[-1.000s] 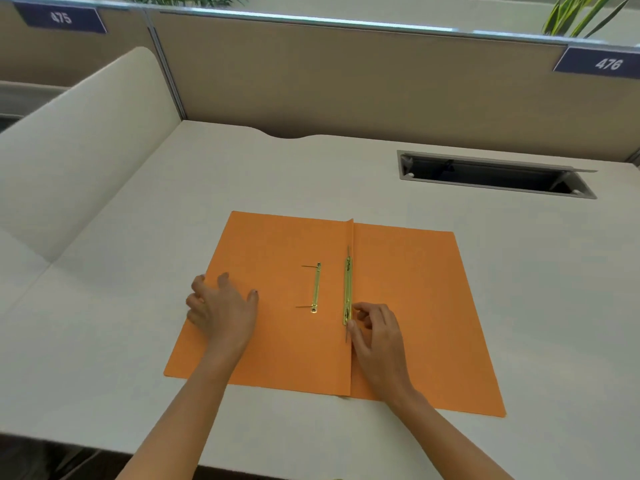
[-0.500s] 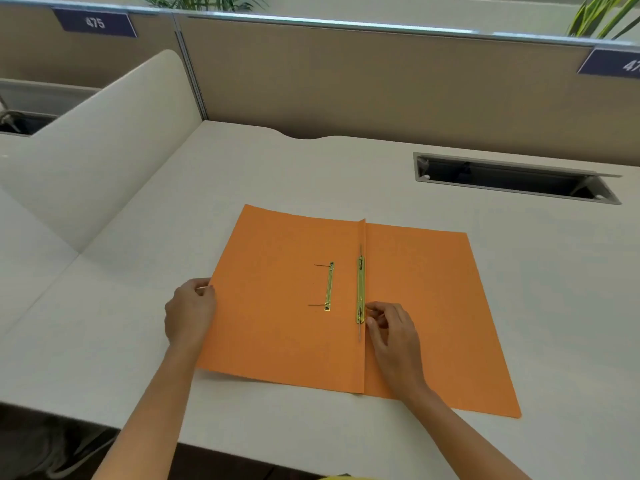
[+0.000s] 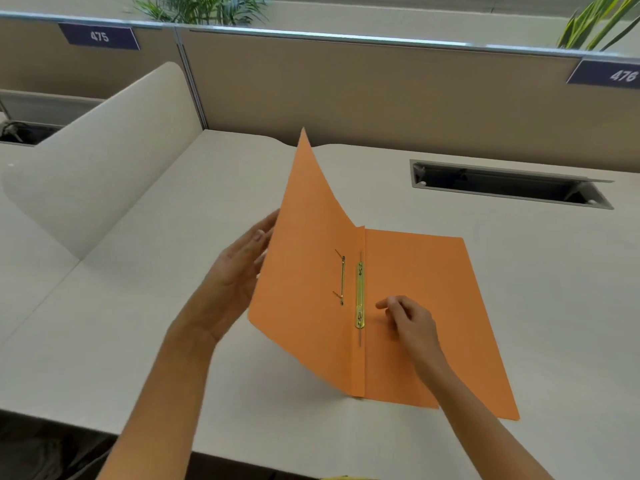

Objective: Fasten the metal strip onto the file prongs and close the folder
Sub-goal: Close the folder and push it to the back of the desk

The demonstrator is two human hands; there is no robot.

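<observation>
An orange folder [image 3: 433, 306] lies on the desk with its right cover flat. Its left cover [image 3: 308, 258] is raised steeply off the desk. My left hand [image 3: 239, 271] is behind that cover's outer edge, fingers spread, holding it up. A brass metal strip [image 3: 360, 294] lies along the spine, over the file prongs. A second brass fastener piece [image 3: 342, 280] with two thin prongs sits on the inside of the raised cover. My right hand [image 3: 407, 318] hovers just right of the strip's lower end, fingers loosely curled, holding nothing.
The white desk [image 3: 173, 306] ends in a front edge close to me. A rectangular cable slot [image 3: 509, 183] is open at the back right. A beige partition wall [image 3: 381, 98] stands behind, and a curved white divider [image 3: 104, 150] rises on the left.
My left hand went from the flat left cover to its outer edge and lifted it steeply. My right hand let go of the strip's lower end and drew slightly right.
</observation>
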